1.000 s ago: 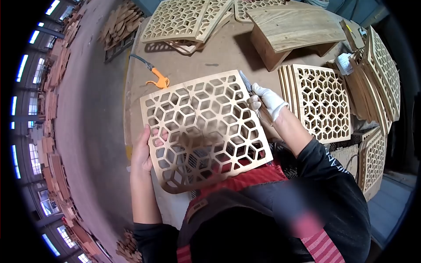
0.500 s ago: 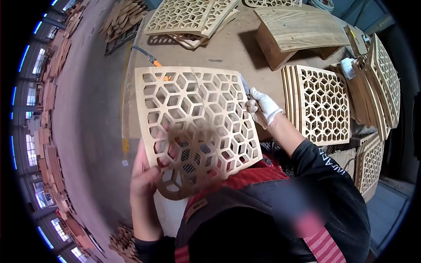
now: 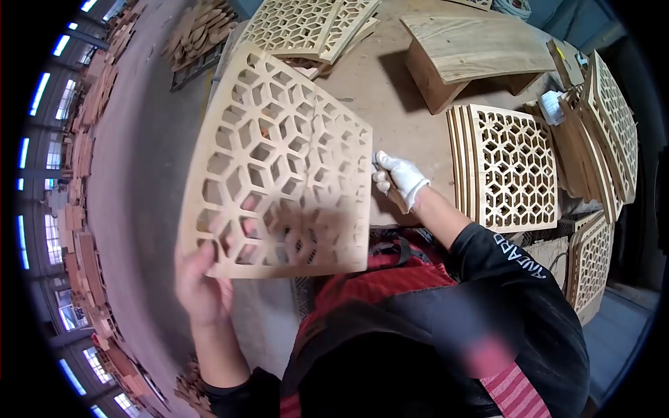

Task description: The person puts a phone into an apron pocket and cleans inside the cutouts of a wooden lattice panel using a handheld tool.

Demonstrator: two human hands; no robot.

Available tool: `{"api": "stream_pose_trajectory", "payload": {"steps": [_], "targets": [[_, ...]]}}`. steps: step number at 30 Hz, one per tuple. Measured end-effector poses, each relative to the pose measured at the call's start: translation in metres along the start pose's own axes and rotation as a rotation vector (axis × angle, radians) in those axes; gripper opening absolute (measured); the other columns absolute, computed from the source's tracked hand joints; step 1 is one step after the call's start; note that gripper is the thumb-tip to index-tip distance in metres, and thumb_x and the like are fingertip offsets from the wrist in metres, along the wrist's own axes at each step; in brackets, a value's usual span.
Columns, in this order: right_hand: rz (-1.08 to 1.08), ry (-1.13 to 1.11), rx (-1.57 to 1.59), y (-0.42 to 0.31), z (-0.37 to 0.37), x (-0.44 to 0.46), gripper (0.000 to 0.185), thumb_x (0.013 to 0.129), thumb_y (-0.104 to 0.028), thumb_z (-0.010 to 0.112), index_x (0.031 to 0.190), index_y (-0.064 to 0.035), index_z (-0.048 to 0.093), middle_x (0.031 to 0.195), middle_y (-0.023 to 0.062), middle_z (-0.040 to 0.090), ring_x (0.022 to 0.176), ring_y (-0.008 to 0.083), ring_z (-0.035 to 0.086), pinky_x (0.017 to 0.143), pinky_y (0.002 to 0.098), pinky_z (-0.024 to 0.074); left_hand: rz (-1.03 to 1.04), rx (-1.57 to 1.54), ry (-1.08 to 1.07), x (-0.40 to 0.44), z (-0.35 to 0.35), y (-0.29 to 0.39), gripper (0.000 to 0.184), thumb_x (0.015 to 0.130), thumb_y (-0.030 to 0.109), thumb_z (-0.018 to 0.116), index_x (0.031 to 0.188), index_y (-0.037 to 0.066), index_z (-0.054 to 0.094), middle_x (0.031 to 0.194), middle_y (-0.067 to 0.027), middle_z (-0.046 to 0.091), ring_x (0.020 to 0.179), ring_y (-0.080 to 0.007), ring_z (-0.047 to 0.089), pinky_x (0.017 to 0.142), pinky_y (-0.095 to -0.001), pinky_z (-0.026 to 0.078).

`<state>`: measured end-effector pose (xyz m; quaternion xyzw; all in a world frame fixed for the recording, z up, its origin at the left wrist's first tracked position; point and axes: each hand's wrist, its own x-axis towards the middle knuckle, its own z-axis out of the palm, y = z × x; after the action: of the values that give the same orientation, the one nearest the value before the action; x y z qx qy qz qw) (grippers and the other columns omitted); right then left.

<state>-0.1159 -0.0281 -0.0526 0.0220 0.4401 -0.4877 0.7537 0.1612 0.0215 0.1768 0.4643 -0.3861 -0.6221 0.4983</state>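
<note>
My left hand (image 3: pixel 201 282), bare, grips the lower left corner of a pale wooden lattice panel (image 3: pixel 240 177), thumb on the near face and fingers showing through the cut-outs. The panel is tilted up over the table. Beside its right edge, my white-gloved right hand (image 3: pixel 402 182) is closed around a wooden-handled tool (image 3: pixel 398 200). The panel or the glove hides the tool's working end, so its exact kind is unclear. I cannot tell whether the tool touches the panel.
A curved wooden stand (image 3: pixel 481 45) is at the back of the table (image 3: pixel 380 90). Stacked lattice panels (image 3: pixel 516 167) stand at right, with others leaning beyond. More lattice panels (image 3: pixel 296 28) lie at the far left, near a pile of wood pieces (image 3: pixel 198 31) off the table.
My left hand has moved left and turned the panel so that its upper left corner points up and away. My right hand has shifted slightly left and down, still holding the tool.
</note>
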Motion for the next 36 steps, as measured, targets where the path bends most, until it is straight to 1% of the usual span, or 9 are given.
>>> {"api": "stream_pose_trajectory", "payload": {"steps": [4,12,14,18,19,22,25,31,36], "targets": [[-0.077,0.02,-0.35,0.006,-0.011,0.002,0.02,0.097,-0.023,0.058,0.1,-0.0041,0.065,0.083,0.0042,0.064,0.055,0.0116,0.051,0.047,0.0248,0.0407,-0.035,0.185,-0.035,0.037,-0.025,0.027,0.054,0.099,0.026,0.043,0.136,-0.013,0.04,0.124,-0.0373,0.056,0.103,-0.0431,0.066,0.083,-0.042,0.061],[-0.15,0.003,-0.709,-0.02,0.012,-0.057,0.016,0.097,-0.019,0.053,0.096,-0.0031,0.058,0.07,0.0051,0.061,0.045,0.011,0.049,0.04,0.0273,0.0397,0.029,0.521,-0.095,0.112,-0.004,0.031,0.055,0.094,0.038,0.058,0.13,-0.003,0.052,0.108,-0.0214,0.069,0.094,-0.028,0.069,0.084,-0.0379,0.055],[-0.253,-0.203,-0.784,-0.019,0.013,-0.063,0.016,0.097,-0.02,0.054,0.094,-0.004,0.057,0.069,0.0049,0.06,0.044,0.0103,0.048,0.04,0.0267,0.0391,0.044,0.544,-0.148,0.118,0.021,0.035,0.047,0.093,0.03,0.062,0.124,-0.004,0.057,0.108,-0.0129,0.067,0.096,-0.0202,0.067,0.087,-0.0333,0.053],[-0.247,-0.037,-0.936,-0.021,0.038,-0.067,0.019,0.096,-0.022,0.054,0.088,-0.0061,0.058,0.069,0.0065,0.061,0.05,0.0142,0.052,0.047,0.0314,0.043,0.204,0.856,-0.056,0.145,0.034,0.036,0.041,0.092,0.032,0.069,0.113,-0.003,0.065,0.1,-0.0088,0.068,0.085,-0.0139,0.065,0.076,-0.0262,0.052],[-0.273,-0.006,-1.057,-0.025,0.04,-0.069,0.022,0.095,-0.024,0.052,0.089,-0.0049,0.06,0.074,0.0137,0.065,0.062,0.026,0.061,0.06,0.0385,0.0498,0.248,0.856,-0.021,0.149,0.037,0.035,0.039,0.091,0.03,0.07,0.112,-0.002,0.065,0.099,-0.0081,0.068,0.084,-0.0136,0.065,0.076,-0.0263,0.052],[-0.499,0.013,-1.133,-0.018,0.033,-0.059,0.021,0.093,-0.022,0.054,0.083,-0.0048,0.06,0.066,0.0086,0.062,0.059,0.019,0.06,0.059,0.0345,0.0494,0.398,0.838,0.04,0.159,0.049,0.025,0.032,0.09,0.023,0.073,0.109,-0.002,0.065,0.096,-0.0068,0.068,0.083,-0.0125,0.064,0.075,-0.0261,0.052],[-0.533,0.016,-1.185,-0.024,0.036,-0.066,0.025,0.093,-0.025,0.053,0.085,-0.0036,0.062,0.074,0.0173,0.066,0.07,0.0315,0.066,0.068,0.0409,0.051,0.571,0.804,0.007,0.168,0.057,0.014,0.029,0.091,0.019,0.072,0.108,-0.002,0.062,0.095,-0.0065,0.067,0.083,-0.0108,0.064,0.068,-0.0252,0.053],[-0.61,-0.015,-1.382,-0.026,0.052,-0.048,0.027,0.096,-0.025,0.048,0.095,-0.0016,0.061,0.087,0.0281,0.066,0.086,0.0482,0.063,0.078,0.0516,0.0498,0.55,0.883,0.029,0.181,0.051,0.013,0.028,0.094,0.018,0.068,0.111,-0.001,0.057,0.095,-0.0052,0.064,0.078,-0.0104,0.063,0.063,-0.025,0.055],[-0.531,-0.03,-1.568,-0.036,0.063,-0.062,0.026,0.096,-0.024,0.049,0.095,-0.001,0.061,0.086,0.0284,0.066,0.083,0.0478,0.063,0.077,0.052,0.0502,0.586,0.906,0.102,0.179,0.047,0.01,0.025,0.093,0.018,0.069,0.107,0.0,0.058,0.09,-0.0038,0.063,0.074,-0.0093,0.061,0.06,-0.0235,0.053]]}}
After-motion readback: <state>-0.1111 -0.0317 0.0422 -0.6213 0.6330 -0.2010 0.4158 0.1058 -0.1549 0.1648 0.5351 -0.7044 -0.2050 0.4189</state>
